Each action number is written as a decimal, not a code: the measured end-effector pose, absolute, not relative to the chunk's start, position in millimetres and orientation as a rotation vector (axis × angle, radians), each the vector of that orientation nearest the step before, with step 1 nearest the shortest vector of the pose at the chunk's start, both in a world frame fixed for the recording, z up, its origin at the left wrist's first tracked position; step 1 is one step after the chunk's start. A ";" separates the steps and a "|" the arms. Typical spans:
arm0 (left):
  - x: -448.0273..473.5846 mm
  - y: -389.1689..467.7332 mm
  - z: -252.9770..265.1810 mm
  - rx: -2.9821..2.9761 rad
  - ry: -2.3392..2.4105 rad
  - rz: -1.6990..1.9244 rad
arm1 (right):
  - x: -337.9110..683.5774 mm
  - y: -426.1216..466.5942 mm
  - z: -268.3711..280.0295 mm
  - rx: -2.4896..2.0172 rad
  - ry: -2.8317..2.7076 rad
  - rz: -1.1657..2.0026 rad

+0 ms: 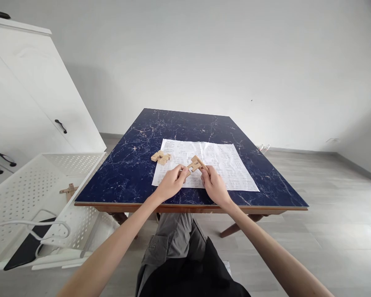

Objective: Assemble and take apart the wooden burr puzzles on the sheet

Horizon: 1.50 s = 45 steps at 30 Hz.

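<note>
Here, wooden pieces (ends behind fingers)

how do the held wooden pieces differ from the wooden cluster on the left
The held wooden pieces are in the left hand and right hand; the wooden cluster lies untouched. The held pieces are over the paper; the cluster straddles the paper's left edge. Both are light brown wood.

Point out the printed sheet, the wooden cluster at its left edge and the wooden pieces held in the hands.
Printed sheet (226, 161): head view, its right half.
Wooden cluster (165, 159): head view, a near block.
Wooden pieces (194, 166): head view, the marked flat face.
</note>
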<state>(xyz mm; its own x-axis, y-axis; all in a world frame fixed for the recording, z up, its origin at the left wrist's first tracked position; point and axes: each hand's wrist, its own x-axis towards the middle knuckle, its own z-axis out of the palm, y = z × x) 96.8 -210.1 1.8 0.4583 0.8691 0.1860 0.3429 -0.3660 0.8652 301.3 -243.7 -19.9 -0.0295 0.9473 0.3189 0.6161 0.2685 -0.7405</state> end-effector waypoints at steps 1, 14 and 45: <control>96.7 -210.1 1.8 1.914 1.014 0.837 | 300.5 -244.1 -19.9 -1.429 -1.736 0.521; 97.0 -208.2 -1.3 1.890 1.001 0.825 | 297.3 -245.5 -20.1 -1.372 -1.796 0.483; 94.0 -209.3 -2.9 1.885 0.961 0.834 | 301.8 -254.9 -35.5 -1.203 -1.994 -0.066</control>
<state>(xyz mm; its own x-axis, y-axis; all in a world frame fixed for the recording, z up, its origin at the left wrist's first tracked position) 94.0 -209.3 -2.9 0.4843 0.8566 0.1782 0.2974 -0.3527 0.8872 301.8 -254.9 -35.5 -0.2381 0.7257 0.6455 0.7670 0.5482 -0.3335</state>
